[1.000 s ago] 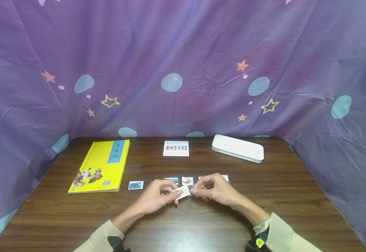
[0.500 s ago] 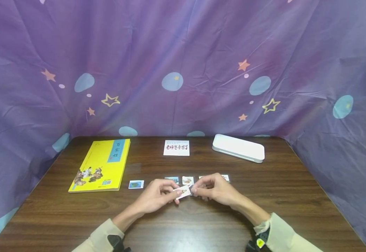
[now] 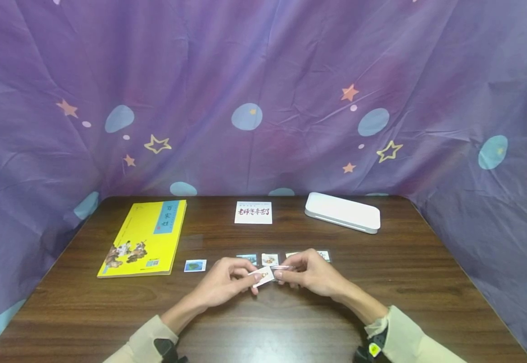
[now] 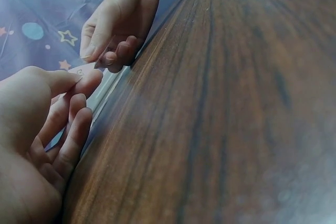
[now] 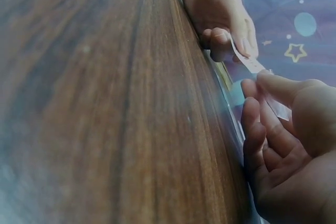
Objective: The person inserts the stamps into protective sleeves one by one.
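Observation:
Between thumb and fingers, my left hand [image 3: 224,283] pinches a small white stamp [image 3: 265,276] with a little printed figure. My right hand [image 3: 316,275] pinches a small clear plastic sleeve [image 5: 280,109] right at the stamp's right end. In the right wrist view the sleeve sticks out past the right thumb, and the stamp overlaps its near end. Both hands are close together over the table. Behind them lie a blue stamp [image 3: 247,259] and a white stamp with a figure [image 3: 270,259], while another stamp [image 3: 324,256] is partly hidden by the right hand.
To the left a green-and-blue stamp [image 3: 195,265] lies alone beside a yellow book [image 3: 145,237]. A clear film [image 3: 193,242] lies near the book. At the back are a white card with red writing [image 3: 253,213] and a white flat case [image 3: 342,212].
Both hands stay almost in place. The clear sleeve at the right fingertips has tilted, so a bright edge now shows beside the stamp.

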`<state>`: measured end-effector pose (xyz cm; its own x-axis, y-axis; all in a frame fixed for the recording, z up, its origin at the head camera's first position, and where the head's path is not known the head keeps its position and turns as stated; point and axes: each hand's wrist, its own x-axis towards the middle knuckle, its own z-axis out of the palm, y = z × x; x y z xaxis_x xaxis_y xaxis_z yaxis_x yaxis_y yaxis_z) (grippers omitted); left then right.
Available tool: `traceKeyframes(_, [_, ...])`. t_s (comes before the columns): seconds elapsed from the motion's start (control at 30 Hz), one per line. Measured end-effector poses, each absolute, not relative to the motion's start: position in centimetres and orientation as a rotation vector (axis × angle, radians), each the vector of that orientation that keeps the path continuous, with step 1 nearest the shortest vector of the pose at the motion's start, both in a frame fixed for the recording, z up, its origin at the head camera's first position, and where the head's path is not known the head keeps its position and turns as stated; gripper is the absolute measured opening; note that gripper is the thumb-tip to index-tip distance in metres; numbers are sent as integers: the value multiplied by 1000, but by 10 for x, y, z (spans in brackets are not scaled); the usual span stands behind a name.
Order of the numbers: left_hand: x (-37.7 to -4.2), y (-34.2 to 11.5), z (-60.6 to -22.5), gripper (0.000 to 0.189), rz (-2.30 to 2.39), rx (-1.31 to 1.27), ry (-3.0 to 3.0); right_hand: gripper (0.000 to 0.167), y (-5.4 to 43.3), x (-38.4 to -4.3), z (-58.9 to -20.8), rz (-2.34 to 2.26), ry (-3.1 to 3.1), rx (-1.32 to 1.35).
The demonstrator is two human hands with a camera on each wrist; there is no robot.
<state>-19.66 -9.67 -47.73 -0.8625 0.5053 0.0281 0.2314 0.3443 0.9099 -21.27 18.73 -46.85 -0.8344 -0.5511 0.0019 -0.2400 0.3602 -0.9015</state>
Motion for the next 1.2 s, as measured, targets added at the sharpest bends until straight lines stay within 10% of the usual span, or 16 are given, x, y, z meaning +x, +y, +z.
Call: traceKeyframes(1.2, [-194,-98,-476,12,1502,690,2328,11,185,-211,-467,-1437,2323,-699])
